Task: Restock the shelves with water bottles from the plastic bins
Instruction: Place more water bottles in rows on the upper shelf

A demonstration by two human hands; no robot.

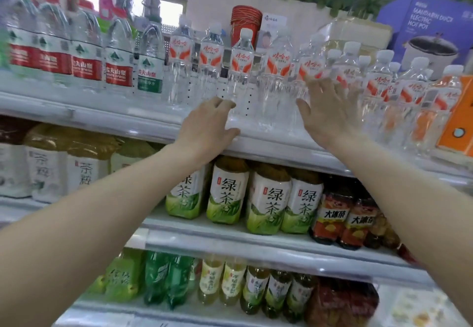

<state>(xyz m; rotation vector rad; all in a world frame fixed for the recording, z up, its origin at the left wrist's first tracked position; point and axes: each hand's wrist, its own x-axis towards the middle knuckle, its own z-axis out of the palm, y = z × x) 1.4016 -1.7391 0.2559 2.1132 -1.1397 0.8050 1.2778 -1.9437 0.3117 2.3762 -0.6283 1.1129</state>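
While raised to the top shelf (268,145): left hand (207,127) gripping a water bottle (240,76), right hand (325,111) spread wide.

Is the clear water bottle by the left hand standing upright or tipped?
Upright: the clear water bottle with the red-and-white label stands on the top white shelf, white cap up; the left hand curls round its base.
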